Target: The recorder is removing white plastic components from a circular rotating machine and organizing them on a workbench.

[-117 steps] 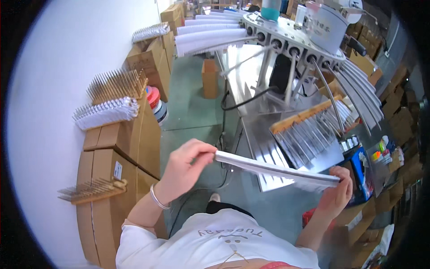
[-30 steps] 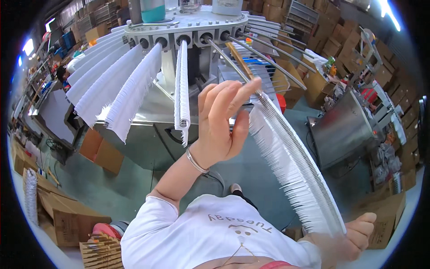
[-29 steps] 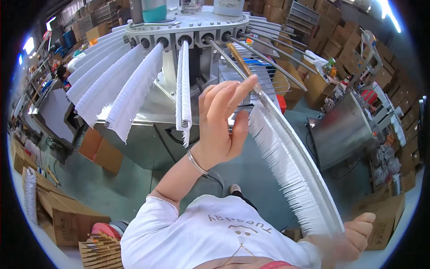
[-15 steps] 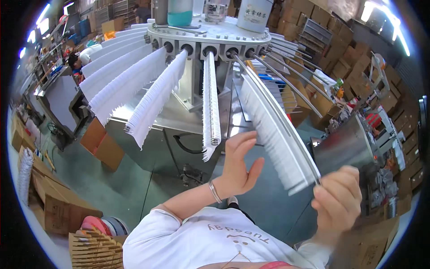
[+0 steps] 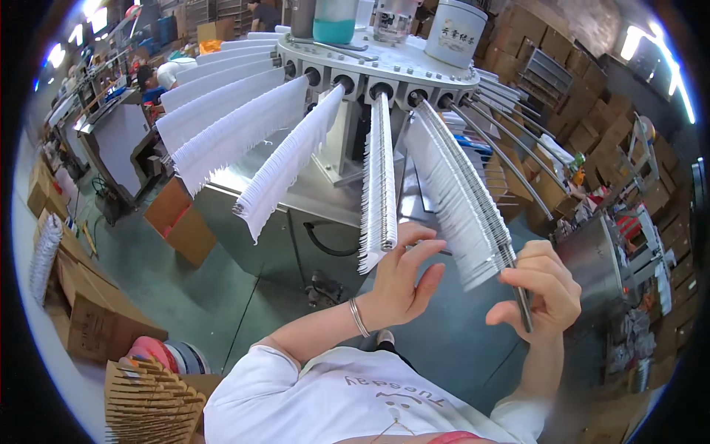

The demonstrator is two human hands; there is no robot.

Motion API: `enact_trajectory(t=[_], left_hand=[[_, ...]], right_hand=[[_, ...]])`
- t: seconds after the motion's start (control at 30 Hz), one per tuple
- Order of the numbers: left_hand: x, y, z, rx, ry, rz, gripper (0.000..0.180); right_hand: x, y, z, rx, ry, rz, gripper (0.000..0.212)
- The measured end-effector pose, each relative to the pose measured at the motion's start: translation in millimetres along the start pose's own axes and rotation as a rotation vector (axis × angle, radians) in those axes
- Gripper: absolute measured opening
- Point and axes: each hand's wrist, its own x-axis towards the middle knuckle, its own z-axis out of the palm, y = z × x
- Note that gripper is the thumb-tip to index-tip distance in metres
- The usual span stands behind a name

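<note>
- At twelve o'clock from the worker, a round metal machine (image 5: 399, 68) carries rods fanned outward; other fringed strips (image 5: 379, 163) hang at twelve and eleven, and bare rods (image 5: 506, 166) stand out at one.
- Item inspected: a white fringed strip (image 5: 457, 198), between twelve and one, apparently carried on a metal rod (image 5: 525, 317) whose end protrudes beyond it.
- Right hand (image 5: 547, 287), at two: fingers half curled at the strip's outer end, thumb standing apart, rod tip lying between. Whether it grips or merely touches, I cannot tell.
- Left hand (image 5: 398, 290), at twelve: fingers loosely spread, nothing held, fingertips close by the outer end of the neighbouring strip. A bracelet (image 5: 357, 318) circles that wrist.
- Handling, in my judgement: light; soft and bendable across the sheet, stiffer along the ridged edge at the rod. The fringe looks easily bent or snagged. The bare rod is probably smooth and slippery, and rigid.
- Recommended hold: the ridged edge, near the outer end; keep fingers off the loose fringe.
- Orientation: long axis runs from eleven to five, inner end toward the machine, outer end down toward the worker's right side. The sheet hangs off the rod toward eight, fringe outermost.
</note>
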Motion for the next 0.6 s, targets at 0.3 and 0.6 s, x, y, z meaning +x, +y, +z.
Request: enact_trajectory(t=[0.3, 0.6], left_hand=[[40, 16, 3, 0.037, 0.062, 0.191, 0.035], [44, 22, 23, 0.209, 0.133, 0.212, 0.034]], right_hand=[[-85, -62, -32, 0.073, 0.219, 0.022, 0.018], [-146, -113, -50, -0.086, 0.571, 0.079, 0.041]])
